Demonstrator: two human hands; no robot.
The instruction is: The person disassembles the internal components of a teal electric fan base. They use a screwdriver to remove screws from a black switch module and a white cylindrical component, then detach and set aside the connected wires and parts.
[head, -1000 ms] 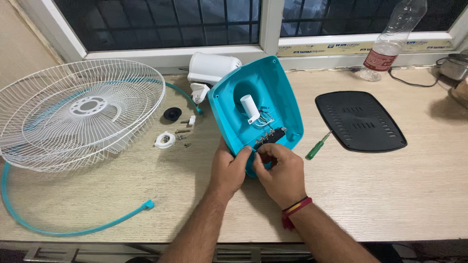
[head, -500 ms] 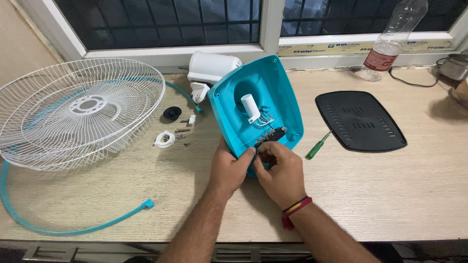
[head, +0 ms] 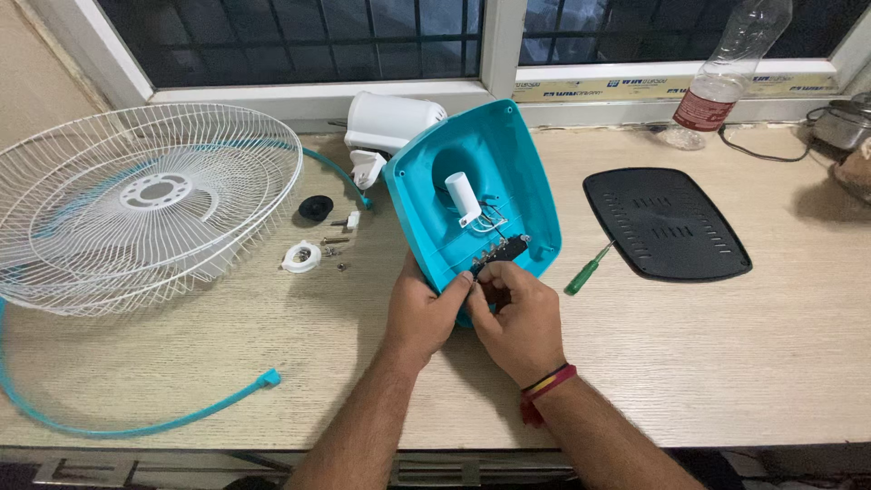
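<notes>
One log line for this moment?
left hand: on teal fan base edge | right hand: fingers at black switch block | screwdriver: on table

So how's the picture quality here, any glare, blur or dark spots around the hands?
Head view: sharp, evenly lit, no glare; left hand and right hand cast a soft shadow on the table; window black; straight edges bow slightly.

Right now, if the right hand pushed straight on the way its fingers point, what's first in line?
The right hand points up-left into the teal fan base. It would likely meet the black switch block at its fingertips first, then the white cylinder; depth is unclear.
</notes>
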